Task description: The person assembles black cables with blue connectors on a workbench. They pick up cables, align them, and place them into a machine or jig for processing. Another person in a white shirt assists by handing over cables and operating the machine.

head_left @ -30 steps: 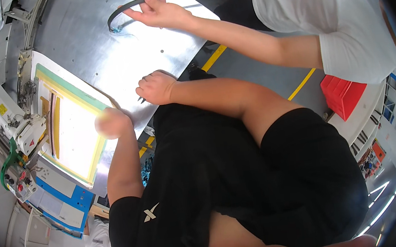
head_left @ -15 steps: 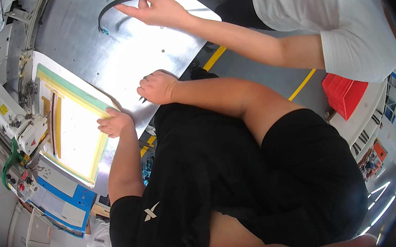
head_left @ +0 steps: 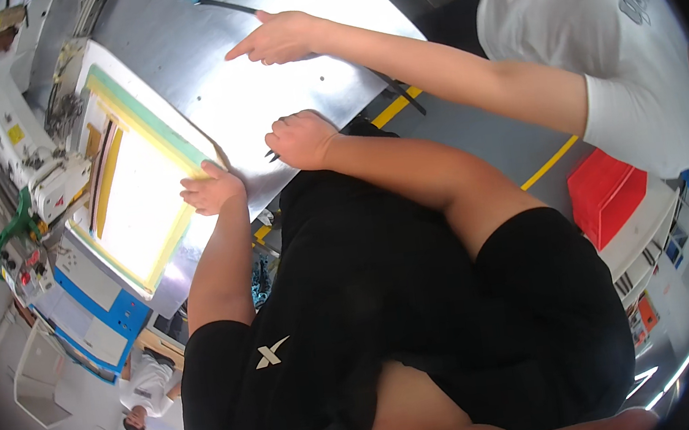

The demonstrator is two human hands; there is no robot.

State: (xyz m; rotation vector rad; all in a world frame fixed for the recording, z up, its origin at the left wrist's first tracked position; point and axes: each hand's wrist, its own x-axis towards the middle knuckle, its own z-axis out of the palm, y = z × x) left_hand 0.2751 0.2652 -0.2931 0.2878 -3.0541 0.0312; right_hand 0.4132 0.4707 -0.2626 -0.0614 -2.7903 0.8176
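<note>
My left hand point(head_left: 213, 189) lies with its fingers stretched over the near edge of a screen frame point(head_left: 154, 109), which is bordered in green and yellow tape around a bright white middle. To the right of it, my right hand point(head_left: 304, 141) is closed just above the metal table point(head_left: 224, 127). Dark thin tips, looking like tweezers point(head_left: 272, 155), stick out of its fist. Beyond my hands, a co-worker's hand point(head_left: 282, 37) holds a long black strip point(head_left: 227, 6) with a blue end. The strip's other end hangs below that person's forearm.
A white machine with green handles point(head_left: 18, 222) stands along the left, beside a blue and white cabinet point(head_left: 100, 311). The co-worker in a white shirt point(head_left: 587, 34) stands at the right. Behind is a red bin point(head_left: 608, 198); another person point(head_left: 148, 390) is at lower left.
The co-worker's hand has turned and come lower, and the strip's blue end now points to the far left. My hands keep their places on the frame and table while the view has shifted.
</note>
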